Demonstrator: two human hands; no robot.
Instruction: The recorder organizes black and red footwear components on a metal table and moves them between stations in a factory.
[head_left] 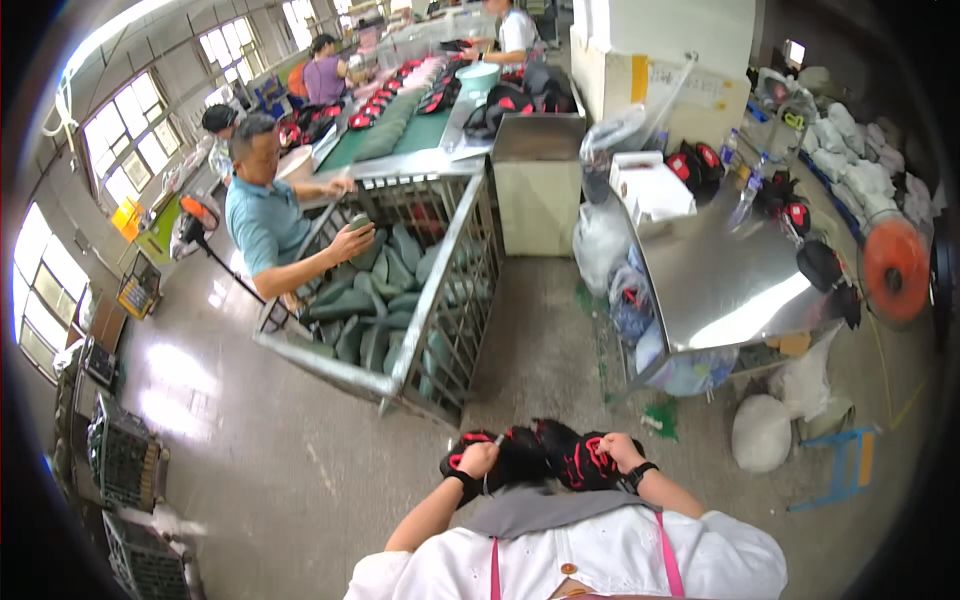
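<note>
One yellowed sheet [690,85] on the pillar [660,30], far ahead of the fingers of the right hand [622,452], bears writing that we cannot make out. Between and just under the fingers of both hands are the shoes [540,450]: black, soft-looking and bunched together, with bright red trim that shows most beside the right fingers. We see the left hand [478,462] curled tight round the bunch's left end and the right hand clenched on its red-trimmed right end; some fingertips are hidden. Ahead of the left fingers, a metal cage [330,364] heaped with green lasts [375,300] blocks the floor, and at its far left side a co-worker [265,225] holds one last. Ahead and right of the right fingers we have a steel table [720,270] bearing a white box [655,192]. Farther right sit a white bag [762,433] and a blue stool [838,470].
</note>
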